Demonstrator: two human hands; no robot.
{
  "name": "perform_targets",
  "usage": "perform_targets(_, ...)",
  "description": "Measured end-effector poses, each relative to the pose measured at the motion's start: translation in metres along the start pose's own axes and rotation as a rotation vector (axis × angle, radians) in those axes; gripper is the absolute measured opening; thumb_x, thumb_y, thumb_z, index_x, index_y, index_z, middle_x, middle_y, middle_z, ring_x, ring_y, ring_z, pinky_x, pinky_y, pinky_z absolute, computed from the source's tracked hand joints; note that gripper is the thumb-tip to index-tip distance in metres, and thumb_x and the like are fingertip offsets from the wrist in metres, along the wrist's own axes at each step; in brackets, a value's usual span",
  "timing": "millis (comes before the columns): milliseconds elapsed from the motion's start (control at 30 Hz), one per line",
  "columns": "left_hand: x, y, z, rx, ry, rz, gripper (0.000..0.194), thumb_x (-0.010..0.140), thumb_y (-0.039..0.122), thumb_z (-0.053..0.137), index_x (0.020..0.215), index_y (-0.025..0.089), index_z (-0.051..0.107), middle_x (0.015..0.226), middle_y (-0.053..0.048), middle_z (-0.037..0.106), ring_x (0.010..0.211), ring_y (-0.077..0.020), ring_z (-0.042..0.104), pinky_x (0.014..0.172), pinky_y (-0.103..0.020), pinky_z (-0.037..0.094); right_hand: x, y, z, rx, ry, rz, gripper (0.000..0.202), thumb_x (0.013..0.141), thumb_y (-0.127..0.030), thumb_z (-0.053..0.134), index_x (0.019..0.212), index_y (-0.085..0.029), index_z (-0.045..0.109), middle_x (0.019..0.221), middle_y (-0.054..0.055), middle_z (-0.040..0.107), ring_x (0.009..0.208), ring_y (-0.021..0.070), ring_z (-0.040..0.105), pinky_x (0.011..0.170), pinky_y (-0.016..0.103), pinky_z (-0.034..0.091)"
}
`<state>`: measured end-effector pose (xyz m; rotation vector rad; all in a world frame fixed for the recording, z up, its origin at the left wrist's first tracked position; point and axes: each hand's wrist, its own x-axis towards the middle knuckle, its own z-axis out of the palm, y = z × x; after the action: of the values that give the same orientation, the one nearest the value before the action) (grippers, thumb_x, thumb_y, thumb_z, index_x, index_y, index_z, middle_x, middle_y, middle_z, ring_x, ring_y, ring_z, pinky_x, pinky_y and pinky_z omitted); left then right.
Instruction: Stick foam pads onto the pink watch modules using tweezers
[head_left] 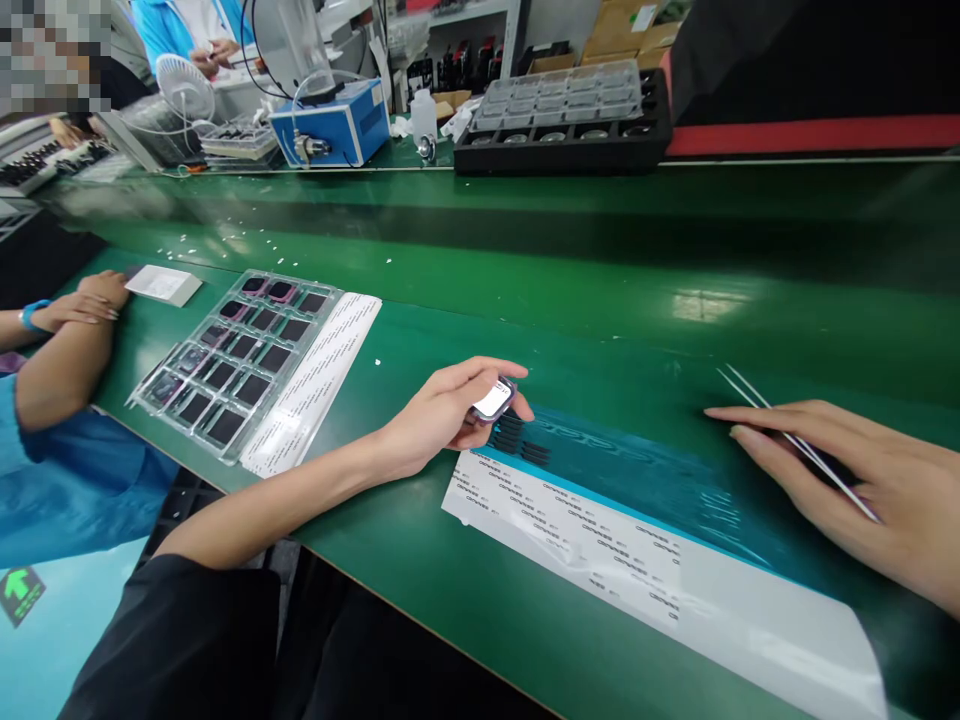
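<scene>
My left hand (442,410) is closed round a small square device (493,398) with a bright white face and dark rim, above the left end of a blue film sheet (622,460). Black strips (517,438) lie on that film just beside the fingers. The film borders a white printed backing sheet (570,515). Farther right, my right hand (847,460) holds metal tweezers (795,440) between thumb and fingers, their tips pointing up and left. To the left, a clear tray (259,385) of dark square pieces rests beside another printed sheet (319,385).
A co-worker's arms (75,330) rest at the left near a white box (163,284). On the back ledge stand a blue machine (341,125), a small fan (184,88), a bottle (424,115) and a black tray (555,155). Another person (199,35) sits beyond.
</scene>
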<state>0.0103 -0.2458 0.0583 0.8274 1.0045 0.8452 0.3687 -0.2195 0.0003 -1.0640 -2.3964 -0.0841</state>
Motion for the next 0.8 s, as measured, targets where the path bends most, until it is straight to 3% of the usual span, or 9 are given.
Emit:
perform_targets(167, 0.0053, -0.0031, -0.0046, -0.099, 0.104, 0.071, 0.035, 0.114, 0.027, 0.035, 0.120, 0.012, 0.066, 0.087, -0.007, 0.072, 0.039, -0.0048, 0.033, 0.043, -0.028, 0.014, 0.0015, -0.0002, -0.0013, -0.026, 0.003, -0.025, 0.035, 0.113, -0.048, 0.045, 0.117, -0.025, 0.071, 0.103, 0.004, 0.078, 0.072, 0.0169, 0.073, 0.048, 0.024, 0.052)
perform_targets(267, 0.0062, -0.0024, -0.0046, -0.120, 0.119, 0.025, 0.025, 0.111, 0.027, 0.047, 0.123, 0.014, 0.064, 0.090, -0.006, 0.071, 0.043, -0.0057, 0.039, 0.043, -0.026, 0.015, 0.0015, -0.0008, -0.0012, -0.017, -0.001, -0.023, 0.034, 0.113, -0.047, 0.045, 0.117, -0.026, 0.071, 0.104, 0.004, 0.078, 0.073, 0.0174, 0.074, 0.048, 0.025, 0.052)
perform_targets(367, 0.0033, 0.0000, -0.0020, -0.105, 0.096, 0.003, 0.024, 0.102, 0.020, 0.062, 0.126, 0.018, 0.063, 0.102, -0.007, 0.073, 0.050, -0.0063, 0.047, 0.045, -0.024, 0.018, 0.0010, -0.0012, -0.0013, -0.016, -0.004, -0.015, 0.033, 0.113, -0.047, 0.045, 0.119, -0.027, 0.070, 0.105, 0.004, 0.078, 0.076, 0.0180, 0.075, 0.048, 0.025, 0.053)
perform_targets(667, 0.0003, 0.0002, 0.0001, -0.178, 0.048, 0.038, 0.018, 0.101, 0.020, 0.055, 0.114, 0.014, 0.066, 0.108, -0.014, 0.079, 0.057, -0.0097, 0.054, 0.048, -0.023, 0.028, 0.0004, -0.0002, -0.0031, -0.024, -0.008, -0.040, 0.032, 0.113, -0.046, 0.045, 0.118, -0.025, 0.069, 0.105, 0.005, 0.077, 0.078, 0.0182, 0.075, 0.051, 0.025, 0.054)
perform_targets(800, 0.0005, -0.0023, -0.0014, -0.172, -0.034, 0.071, 0.020, 0.096, 0.012, 0.060, 0.114, 0.014, 0.067, 0.107, -0.013, 0.079, 0.059, -0.0089, 0.055, 0.049, -0.022, 0.033, 0.0019, -0.0012, -0.0006, -0.037, 0.005, -0.026, 0.034, 0.114, -0.047, 0.044, 0.117, -0.025, 0.069, 0.105, 0.005, 0.077, 0.076, 0.0175, 0.074, 0.049, 0.024, 0.052)
